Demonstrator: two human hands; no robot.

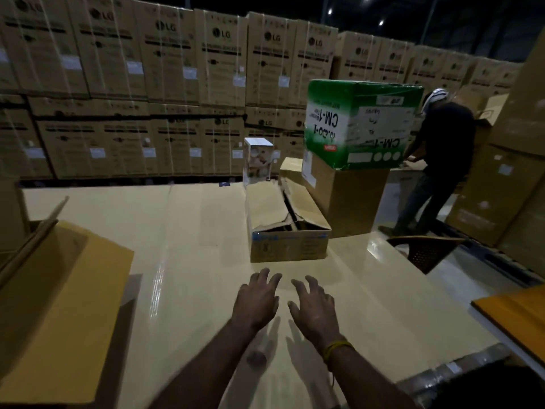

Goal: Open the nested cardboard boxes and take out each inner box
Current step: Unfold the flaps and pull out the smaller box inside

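The tabletop [206,261] is showing a smooth, glossy cream finish, throwing back light streaks. At twelve o'clock the small box [287,228] is looking like matt brown cardboard, its flaps creased and torn. At one o'clock a green-and-white carton [358,125] is gleaming with a shiny wrap.

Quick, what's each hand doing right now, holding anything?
Left hand: open, fingers spread, holding nothing.
Right hand: open, fingers spread, holding nothing.

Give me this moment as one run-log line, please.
left hand: open, empty | right hand: open, empty | both reaching toward crumpled cardboard box | box flaps: partly open | contact: none
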